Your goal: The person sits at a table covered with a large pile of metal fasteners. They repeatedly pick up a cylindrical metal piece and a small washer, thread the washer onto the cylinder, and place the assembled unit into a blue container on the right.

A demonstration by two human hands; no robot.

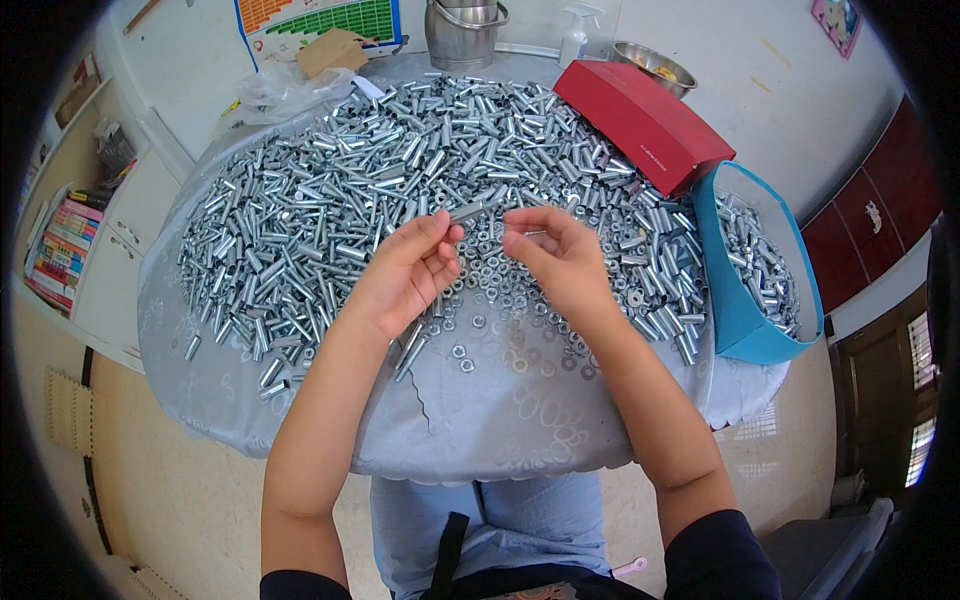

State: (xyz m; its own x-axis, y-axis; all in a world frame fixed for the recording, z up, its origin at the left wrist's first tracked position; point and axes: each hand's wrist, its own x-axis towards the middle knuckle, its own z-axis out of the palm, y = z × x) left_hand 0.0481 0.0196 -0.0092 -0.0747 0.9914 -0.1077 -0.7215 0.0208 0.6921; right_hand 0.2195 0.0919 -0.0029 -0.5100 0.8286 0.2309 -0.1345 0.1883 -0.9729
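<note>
My left hand (400, 268) is held over the pile, palm partly turned up. Its thumb and forefinger pinch a silvery metal rod-like piece (468, 212), which points to the right; whether it is a bolt or a sleeve I cannot tell. Facing it, my right hand (568, 264) has thumb and fingers curled together close to the piece's far end. Anything in that pinch is too small or hidden to make out. Loose nuts (459, 351) and flat washers (520, 365) lie under and between my hands. Around them spreads a big heap of metal sleeves and bolts (300, 215).
A red box (655, 120) lies at the heap's back right. Beside it stands a blue fabric bin (735, 300) with metal parts inside. Behind are a steel pail (462, 38), a spray bottle (575, 38), a metal bowl (640, 58) and a clear plastic bag (285, 95). A grey cloth (410, 440) covers the table.
</note>
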